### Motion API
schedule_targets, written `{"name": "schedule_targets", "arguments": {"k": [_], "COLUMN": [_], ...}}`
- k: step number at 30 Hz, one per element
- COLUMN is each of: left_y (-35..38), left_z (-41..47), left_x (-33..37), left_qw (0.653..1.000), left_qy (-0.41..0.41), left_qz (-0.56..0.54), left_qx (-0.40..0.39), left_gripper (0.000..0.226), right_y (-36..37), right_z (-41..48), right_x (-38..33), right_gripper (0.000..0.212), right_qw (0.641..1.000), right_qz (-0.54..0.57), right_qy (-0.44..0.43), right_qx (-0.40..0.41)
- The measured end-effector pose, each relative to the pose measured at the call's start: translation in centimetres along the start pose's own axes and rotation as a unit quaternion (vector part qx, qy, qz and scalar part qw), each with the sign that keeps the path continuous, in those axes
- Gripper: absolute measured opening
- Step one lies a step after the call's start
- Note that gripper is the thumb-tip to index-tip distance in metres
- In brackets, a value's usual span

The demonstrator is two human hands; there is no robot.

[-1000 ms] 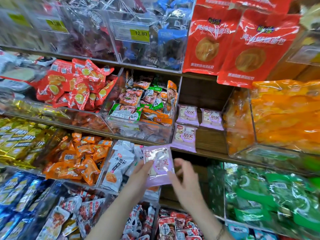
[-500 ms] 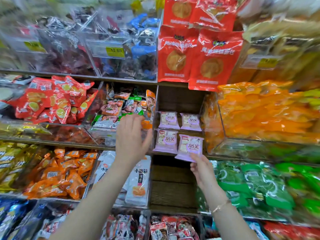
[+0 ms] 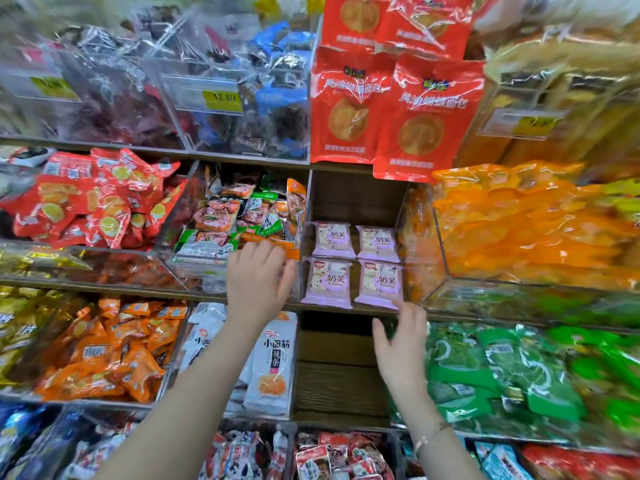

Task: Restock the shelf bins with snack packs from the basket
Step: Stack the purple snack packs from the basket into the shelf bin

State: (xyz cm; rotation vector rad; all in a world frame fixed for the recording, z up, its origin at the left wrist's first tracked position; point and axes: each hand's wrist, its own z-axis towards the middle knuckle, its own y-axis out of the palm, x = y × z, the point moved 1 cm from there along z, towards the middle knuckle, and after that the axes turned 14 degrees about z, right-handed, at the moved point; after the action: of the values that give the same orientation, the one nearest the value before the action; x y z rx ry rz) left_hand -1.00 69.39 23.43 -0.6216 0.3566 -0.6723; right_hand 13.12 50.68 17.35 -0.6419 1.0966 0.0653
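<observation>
Several pale purple snack packs lie in a square on the wooden middle shelf (image 3: 349, 310): two at the back (image 3: 334, 240) and two at the front, the front left pack (image 3: 327, 280) and the front right pack (image 3: 380, 283). My left hand (image 3: 258, 280) rests with relaxed fingers against the front of the clear bin (image 3: 207, 268) just left of them. My right hand (image 3: 401, 344) hovers open right below the front right pack, fingertips near its lower edge, holding nothing. The basket is out of view.
Clear bins of red (image 3: 100, 199), orange (image 3: 104, 351), yellow-orange (image 3: 526, 226) and green packs (image 3: 512, 372) flank the gap. Large red bags (image 3: 391, 109) hang above it. White packs (image 3: 266, 362) stand below my left arm. The wooden compartment beneath holds nothing visible.
My right hand set the purple pack down at the front right of the shelf and let go, dropping slightly below it. My left hand moved from the pack to the bin front.
</observation>
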Motion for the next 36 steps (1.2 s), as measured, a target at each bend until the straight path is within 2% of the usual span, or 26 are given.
{"name": "schedule_targets", "arguments": {"k": [1,3,7,11,19,21,23,26,28,30,31,32,36], "left_y": [0.1,0.1,0.4,0.8,0.6,-0.1,-1.0,-3.4,-5.1,-6.6,-7.4,-8.2,-12.0], "left_z": [0.0,-0.1,-0.1,-0.2,-0.3,-0.3,-1.0,-4.3,-7.6,-11.4,-13.4,-15.4,-24.2], "left_x": [0.1,0.1,0.1,0.1,0.3,0.5,0.9,2.3,3.8,5.1,5.7,6.3,7.2], "left_qw": [1.0,1.0,1.0,0.999,1.0,0.999,0.993,0.957,0.934,0.898,0.866,0.832,0.752], "left_qy": [-0.005,-0.014,-0.012,-0.016,-0.025,-0.034,-0.067,-0.144,-0.172,-0.193,-0.201,-0.2,-0.126], "left_qz": [-0.004,-0.011,-0.012,-0.01,0.0,-0.019,-0.084,-0.237,-0.287,-0.333,-0.367,-0.395,-0.41], "left_qx": [0.003,0.011,0.021,0.029,0.011,-0.009,-0.043,-0.082,-0.121,-0.211,-0.274,-0.335,-0.5], "left_gripper": [0.034,0.035,0.034,0.033,0.035,0.033,0.033,0.046,0.043,0.026,0.011,0.008,0.021], "right_y": [0.5,2.2,5.9,7.3,6.5,5.5,3.9,0.5,-1.7,-3.9,-4.9,-5.9,-9.1], "right_z": [0.6,2.2,4.9,5.5,5.5,5.2,4.0,0.3,-3.0,-6.6,-8.5,-10.7,-20.2], "right_x": [-0.5,-1.5,-1.4,0.3,0.9,0.2,-0.5,-0.8,-0.1,1.2,1.9,2.7,6.3], "right_gripper": [0.047,0.058,0.069,0.066,0.064,0.061,0.058,0.053,0.047,0.038,0.032,0.025,0.009], "right_qw": [0.996,0.981,0.947,0.938,0.956,0.963,0.97,0.972,0.974,0.973,0.969,0.966,0.95], "right_qz": [-0.06,-0.136,-0.244,-0.287,-0.225,-0.174,-0.085,0.04,0.072,0.103,0.117,0.124,0.132], "right_qy": [-0.06,-0.108,-0.105,-0.085,-0.112,-0.123,-0.131,-0.076,-0.017,0.061,0.097,0.127,0.237], "right_qx": [-0.027,-0.085,-0.181,-0.174,-0.154,-0.163,-0.187,-0.219,-0.214,-0.199,-0.192,-0.187,-0.155]}}
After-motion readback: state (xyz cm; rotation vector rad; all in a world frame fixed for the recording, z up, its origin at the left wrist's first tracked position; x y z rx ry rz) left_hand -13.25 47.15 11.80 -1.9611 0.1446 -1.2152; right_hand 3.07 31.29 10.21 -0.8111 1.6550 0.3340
